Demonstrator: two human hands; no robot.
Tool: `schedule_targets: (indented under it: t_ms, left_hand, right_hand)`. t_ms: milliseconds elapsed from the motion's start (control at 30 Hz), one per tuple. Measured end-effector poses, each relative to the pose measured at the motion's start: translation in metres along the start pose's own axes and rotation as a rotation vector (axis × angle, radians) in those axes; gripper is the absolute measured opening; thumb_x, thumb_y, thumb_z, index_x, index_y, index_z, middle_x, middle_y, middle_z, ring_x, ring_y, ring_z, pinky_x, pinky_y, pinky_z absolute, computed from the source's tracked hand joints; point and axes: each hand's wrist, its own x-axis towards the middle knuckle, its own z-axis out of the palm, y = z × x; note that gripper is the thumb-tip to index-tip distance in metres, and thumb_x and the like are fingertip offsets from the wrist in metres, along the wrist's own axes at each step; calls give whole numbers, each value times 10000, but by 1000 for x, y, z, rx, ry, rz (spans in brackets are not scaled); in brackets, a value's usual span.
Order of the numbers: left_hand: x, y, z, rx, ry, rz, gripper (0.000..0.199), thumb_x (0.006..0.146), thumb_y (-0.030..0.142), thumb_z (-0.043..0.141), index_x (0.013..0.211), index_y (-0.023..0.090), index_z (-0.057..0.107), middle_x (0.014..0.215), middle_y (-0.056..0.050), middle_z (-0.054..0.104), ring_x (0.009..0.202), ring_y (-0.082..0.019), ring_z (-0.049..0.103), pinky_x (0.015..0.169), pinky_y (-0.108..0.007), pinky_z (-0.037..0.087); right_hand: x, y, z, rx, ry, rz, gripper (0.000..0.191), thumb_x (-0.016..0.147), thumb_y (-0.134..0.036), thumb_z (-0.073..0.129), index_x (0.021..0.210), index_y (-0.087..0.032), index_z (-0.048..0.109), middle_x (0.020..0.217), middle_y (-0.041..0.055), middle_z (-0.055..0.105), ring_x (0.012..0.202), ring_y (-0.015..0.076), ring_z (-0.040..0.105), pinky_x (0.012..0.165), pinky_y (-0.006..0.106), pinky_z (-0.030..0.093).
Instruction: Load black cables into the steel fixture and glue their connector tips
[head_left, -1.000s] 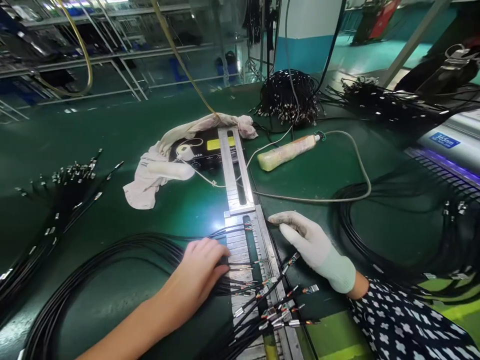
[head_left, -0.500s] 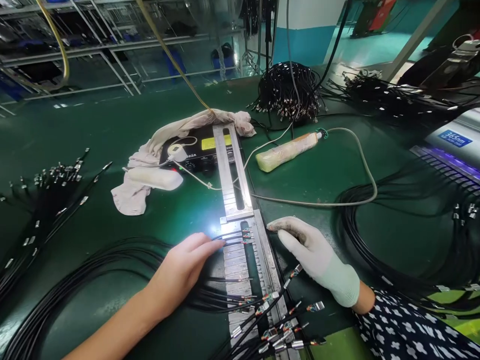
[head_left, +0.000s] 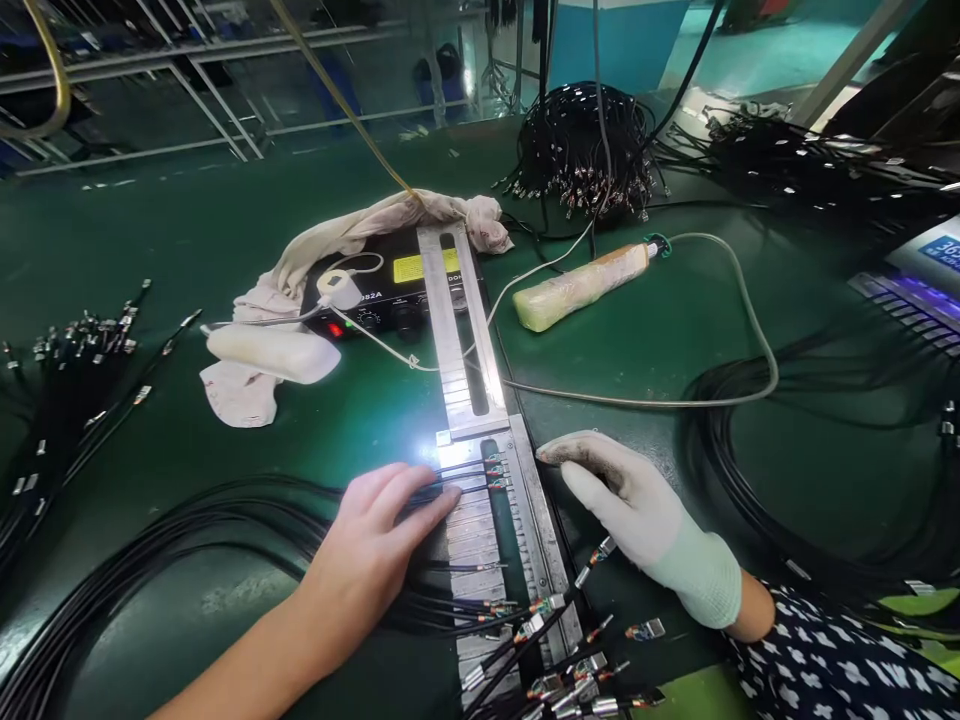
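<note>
A long slotted metal fixture [head_left: 474,520] lies on the green table, with several black cables across its upper slots and their stripped ends [head_left: 496,470] over the groove. My bare left hand [head_left: 397,530] presses or pinches these cables at the fixture's left edge, thumb and fingers close together. To the right of the rail is my right hand [head_left: 630,500] in a white glove, thumb and index finger near each other with a small gap and nothing visible between them. More cables with metal connectors [head_left: 577,685] lie over the fixture's lower part.
Behind the fixture sit a black control box [head_left: 375,290], a cloth [head_left: 360,225] and a wrapped yellowish bar [head_left: 581,290]. Cable bundles [head_left: 75,370] lie left, at the back and right. A device with purple light [head_left: 922,290] stands at the right edge.
The view has shifted slightly. My left hand's fingers have spread a little, and the thumb has moved slightly right over the cables. My right hand holds nearly the same pose.
</note>
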Motion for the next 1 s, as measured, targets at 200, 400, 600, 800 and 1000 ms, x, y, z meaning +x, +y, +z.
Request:
schedule_targets:
  t_ms: [200, 400, 600, 800, 1000]
  left_hand:
    - [-13, 27, 2, -23, -112, -41, 534, 946, 56, 384, 1475, 121, 366, 1526, -91, 432, 1424, -216, 318, 1146, -346, 259]
    - [-12, 29, 6, 57, -86, -5, 531, 933, 84, 412, 1463, 101, 385, 1504, -94, 470, 1405, -226, 361, 1121, -368, 291]
    - [-1, 34, 5, 144, -57, -28, 435, 940, 108, 419, 1371, 104, 482, 1392, -121, 573, 1269, -262, 486, 1023, -415, 373]
    - [-8, 34, -18, -105, -97, -139, 323, 967, 145, 432, 1274, 215, 505, 1227, -85, 604, 1148, -235, 507, 978, -412, 411]
    - [-14, 24, -18, -395, -152, -229, 110, 976, 161, 460, 999, 213, 554, 914, -25, 594, 871, -164, 525, 762, -280, 458]
  right_hand:
    - [-1, 1, 0, -7, 4, -1, 167, 1001, -293, 515, 1081, -288, 662, 1108, -16, 672, 1063, 161, 622, 960, 292, 486]
    - [0, 0, 1, -13, -7, -13, 174, 1001, -291, 511, 1086, -282, 663, 1104, -12, 674, 1057, 167, 623, 958, 303, 486]
    - [4, 2, 4, -34, 19, -14, 192, 985, -296, 509, 1045, -236, 681, 1073, 28, 690, 1030, 199, 634, 933, 344, 491]
    - [-13, 0, -3, -7, 55, 24, 219, 981, -339, 504, 1047, -231, 684, 1100, 35, 692, 1066, 205, 625, 954, 342, 491]
    - [-18, -2, -4, -14, 62, 28, 226, 970, -344, 504, 1024, -221, 686, 1077, 44, 696, 1045, 216, 631, 937, 356, 500]
